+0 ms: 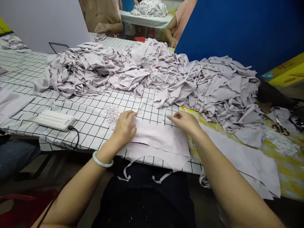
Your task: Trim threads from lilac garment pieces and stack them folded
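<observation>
A pale pinkish-grey fabric piece (161, 136) lies flat before me at the table edge, with a curved cutout and two thin ties hanging toward my lap. My left hand (124, 126) rests at its upper left corner, fingers bent, thumb and forefinger apart. Just beyond that hand is a small heap of tiny pale bits (112, 114). Over the upper right edge, my right hand (185, 122) has its thumb and fingertips drawn together. Whatever is between them is too small to make out.
A large mound of similar fabric (147, 69) spreads across the gridded tablecloth (87, 117). A white power bank (54, 120) with a cable lies left. More fabric pieces (242, 158), scissors (280, 126) and white scraps (282, 142) are right. A blue panel (237, 28) stands behind; other people sit beyond.
</observation>
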